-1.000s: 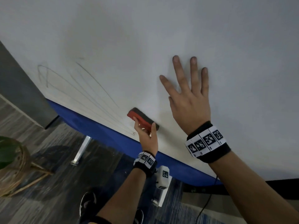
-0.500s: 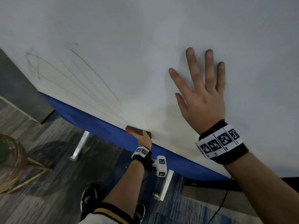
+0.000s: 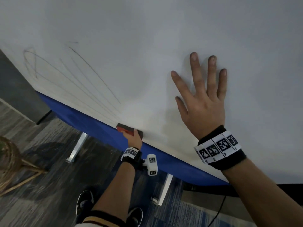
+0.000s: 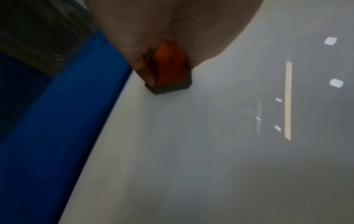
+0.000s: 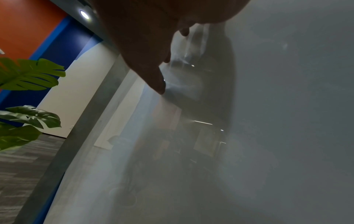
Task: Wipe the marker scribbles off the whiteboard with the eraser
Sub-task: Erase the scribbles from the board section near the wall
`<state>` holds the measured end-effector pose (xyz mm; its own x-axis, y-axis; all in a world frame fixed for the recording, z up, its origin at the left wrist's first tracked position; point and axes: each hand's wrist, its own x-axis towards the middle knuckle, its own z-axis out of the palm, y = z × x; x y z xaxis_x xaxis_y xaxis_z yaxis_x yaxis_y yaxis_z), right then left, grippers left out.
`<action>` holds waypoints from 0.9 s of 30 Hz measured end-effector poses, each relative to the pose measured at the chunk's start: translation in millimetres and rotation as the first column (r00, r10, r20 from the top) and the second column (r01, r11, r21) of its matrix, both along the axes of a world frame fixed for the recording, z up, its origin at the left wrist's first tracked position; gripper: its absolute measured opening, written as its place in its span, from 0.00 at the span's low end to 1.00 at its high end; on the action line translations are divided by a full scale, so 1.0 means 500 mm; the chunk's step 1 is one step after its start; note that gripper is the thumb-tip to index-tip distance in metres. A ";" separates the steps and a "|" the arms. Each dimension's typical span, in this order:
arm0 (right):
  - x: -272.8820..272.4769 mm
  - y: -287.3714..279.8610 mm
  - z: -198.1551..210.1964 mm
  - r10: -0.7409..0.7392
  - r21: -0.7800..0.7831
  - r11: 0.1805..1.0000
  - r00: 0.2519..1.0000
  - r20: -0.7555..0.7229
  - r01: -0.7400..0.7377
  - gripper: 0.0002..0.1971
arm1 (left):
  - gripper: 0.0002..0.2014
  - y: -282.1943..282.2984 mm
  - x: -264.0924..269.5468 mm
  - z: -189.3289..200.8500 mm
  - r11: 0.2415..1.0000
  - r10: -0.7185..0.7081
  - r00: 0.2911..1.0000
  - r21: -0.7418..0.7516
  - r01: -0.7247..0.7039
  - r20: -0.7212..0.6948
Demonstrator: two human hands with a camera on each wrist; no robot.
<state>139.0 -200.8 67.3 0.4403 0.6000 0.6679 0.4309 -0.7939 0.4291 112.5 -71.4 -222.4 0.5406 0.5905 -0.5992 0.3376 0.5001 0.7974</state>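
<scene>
The whiteboard (image 3: 147, 38) fills most of the head view, with thin grey marker scribbles (image 3: 70, 82) fanning from the upper left down toward its bottom edge. My left hand (image 3: 133, 136) grips a red eraser (image 3: 126, 128) with a dark felt face, pressed on the board right at the bottom edge where the lines meet. In the left wrist view the eraser (image 4: 170, 71) sits between thumb and fingers, felt against the whiteboard (image 4: 229, 151). My right hand (image 3: 201, 99) lies flat on the board to the right, fingers spread; its fingers (image 5: 157, 81) touch the whiteboard (image 5: 287, 106).
A blue panel (image 3: 82, 118) runs under the board's bottom edge, on white metal legs (image 3: 78, 145). A wicker plant basket (image 3: 8, 161) stands on the floor at the left, and green leaves (image 5: 28, 75) show in the right wrist view. My shoes (image 3: 85, 202) are below.
My left hand has dragged the eraser down the board from mid-height to its bottom edge. The right hand has stayed flat on the board.
</scene>
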 end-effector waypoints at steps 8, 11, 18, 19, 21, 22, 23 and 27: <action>0.000 0.005 -0.014 -0.018 0.039 0.999 1.000 -0.009 0.018 0.29 | 0.36 0.021 -0.014 0.096 0.965 -0.042 0.969 0.261 -0.024 0.245; -0.002 0.010 -0.018 -0.024 0.031 0.999 1.000 -0.009 0.025 0.29 | 0.38 0.069 -0.012 0.041 0.995 -0.056 0.998 0.089 0.055 0.012; -0.009 0.020 -0.028 -0.044 0.035 0.998 0.999 -0.015 0.045 0.32 | 0.37 0.064 -0.015 0.176 0.961 -0.002 0.976 0.269 -0.058 0.218; -0.011 0.021 -0.030 -0.047 0.032 0.998 0.999 -0.016 0.048 0.32 | 0.37 0.072 -0.015 0.208 0.941 -0.019 0.961 0.329 -0.076 0.277; -0.014 0.023 -0.031 -0.054 0.020 0.998 0.998 -0.023 0.054 0.33 | 0.37 0.097 -0.011 0.271 0.895 -0.084 0.930 0.438 -0.086 0.356; -0.016 0.024 -0.031 -0.058 0.017 0.998 0.998 -0.030 0.059 0.33 | 0.37 0.107 -0.008 0.291 0.881 -0.113 0.918 0.465 -0.084 0.380; -0.019 0.025 -0.031 -0.061 0.020 0.998 0.997 -0.041 0.062 0.34 | 0.37 0.119 -0.006 0.299 0.875 -0.123 0.913 0.476 -0.085 0.389; -0.035 0.038 -0.045 -0.066 0.021 0.997 0.989 -0.136 0.069 0.34 | 0.38 0.149 -0.007 0.157 0.932 -0.080 0.982 0.363 0.013 0.169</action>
